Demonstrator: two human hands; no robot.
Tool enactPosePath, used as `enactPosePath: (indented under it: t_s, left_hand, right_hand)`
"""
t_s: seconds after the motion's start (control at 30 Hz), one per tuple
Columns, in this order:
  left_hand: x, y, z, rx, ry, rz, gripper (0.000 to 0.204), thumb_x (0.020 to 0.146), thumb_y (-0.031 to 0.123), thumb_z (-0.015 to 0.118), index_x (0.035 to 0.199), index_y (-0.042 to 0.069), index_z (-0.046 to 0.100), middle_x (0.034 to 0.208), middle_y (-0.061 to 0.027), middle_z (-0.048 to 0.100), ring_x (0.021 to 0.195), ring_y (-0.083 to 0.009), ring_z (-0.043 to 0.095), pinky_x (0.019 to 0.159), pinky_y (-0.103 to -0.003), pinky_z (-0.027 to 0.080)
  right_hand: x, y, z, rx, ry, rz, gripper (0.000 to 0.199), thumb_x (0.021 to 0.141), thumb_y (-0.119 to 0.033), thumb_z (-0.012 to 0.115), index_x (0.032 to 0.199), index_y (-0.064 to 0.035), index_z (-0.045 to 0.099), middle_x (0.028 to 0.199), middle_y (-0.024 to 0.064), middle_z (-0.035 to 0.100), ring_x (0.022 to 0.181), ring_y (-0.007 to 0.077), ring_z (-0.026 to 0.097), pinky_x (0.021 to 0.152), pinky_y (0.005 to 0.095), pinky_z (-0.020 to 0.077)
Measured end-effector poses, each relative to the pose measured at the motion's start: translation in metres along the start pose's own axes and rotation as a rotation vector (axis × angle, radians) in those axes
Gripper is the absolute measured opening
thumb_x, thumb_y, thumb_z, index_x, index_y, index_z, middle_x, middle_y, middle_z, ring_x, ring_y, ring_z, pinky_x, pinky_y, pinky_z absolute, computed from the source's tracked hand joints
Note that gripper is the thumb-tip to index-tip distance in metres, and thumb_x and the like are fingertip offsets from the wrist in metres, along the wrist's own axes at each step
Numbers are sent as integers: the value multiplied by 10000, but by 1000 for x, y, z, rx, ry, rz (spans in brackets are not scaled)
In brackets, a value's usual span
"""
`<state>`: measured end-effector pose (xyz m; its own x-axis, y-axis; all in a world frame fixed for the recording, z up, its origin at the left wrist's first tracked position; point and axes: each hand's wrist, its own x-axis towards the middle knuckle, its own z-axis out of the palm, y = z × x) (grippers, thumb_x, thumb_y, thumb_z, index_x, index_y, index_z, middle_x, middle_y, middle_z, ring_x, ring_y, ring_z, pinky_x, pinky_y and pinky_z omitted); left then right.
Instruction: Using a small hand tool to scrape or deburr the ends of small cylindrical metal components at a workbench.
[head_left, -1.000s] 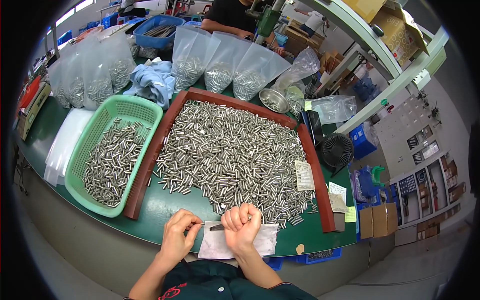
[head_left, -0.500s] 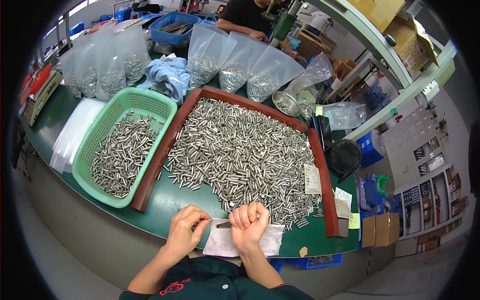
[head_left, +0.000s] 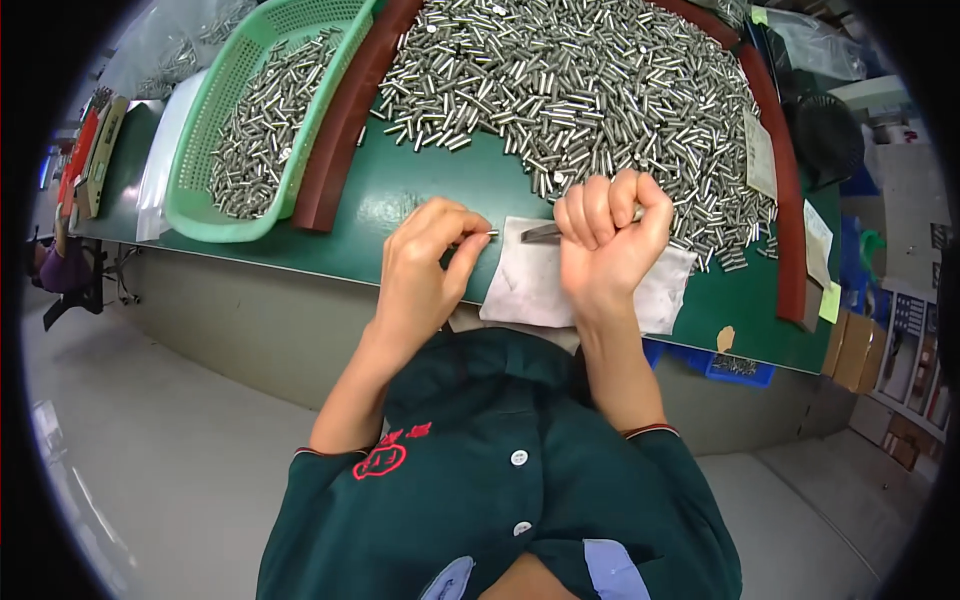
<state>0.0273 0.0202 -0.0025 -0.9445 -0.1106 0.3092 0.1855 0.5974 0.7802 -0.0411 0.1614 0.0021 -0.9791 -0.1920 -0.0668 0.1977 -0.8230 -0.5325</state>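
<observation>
My left hand (head_left: 430, 260) pinches a small shiny metal pin (head_left: 493, 233) between thumb and fingertips, just left of a white cloth. In a fist above that cloth, my right hand (head_left: 612, 235) grips a flat metal tool (head_left: 541, 233); its narrow grey blade sticks out toward the pin, and most of the rest is hidden by the fingers. The pin and the blade are a short way apart. Under the right hand, the stained white cloth (head_left: 525, 292) lies at the table's near edge. A wide heap of metal pins (head_left: 570, 90) spreads beyond both hands.
Dark red rails (head_left: 345, 140) border the heap on both sides. Outside the left rail, a green plastic basket (head_left: 190, 195) holds more pins. A black fan (head_left: 825, 140) stands beyond the right rail (head_left: 785, 210). Below the table sits a blue bin (head_left: 757, 377) with pins.
The view has tilted down toward my body, so the table sits higher in the picture. Both hands keep nearly the same grips and places by the cloth.
</observation>
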Motion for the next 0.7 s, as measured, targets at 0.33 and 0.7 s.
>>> enactPosePath:
  t_s: [0.33, 0.7]
  left_hand:
    - [-8, 5, 17, 100, -70, 61, 87, 651, -26, 617, 720, 1, 571, 703, -96, 514, 658, -263, 512, 587, -344, 412]
    - [-3, 6, 22, 127, -53, 56, 70, 643, -30, 618, 698, -2, 584, 676, -95, 513, 640, -259, 521, 574, -337, 417]
  right_hand:
    - [-17, 2, -1, 2, -30, -87, 336, 852, -209, 311, 534, -107, 272, 420, -9, 248, 378, 79, 163, 380, 243, 155]
    - [-9, 3, -5, -91, -15, -51, 344, 853, -229, 288, 526, -122, 277, 402, -22, 246, 362, 76, 148, 373, 244, 151]
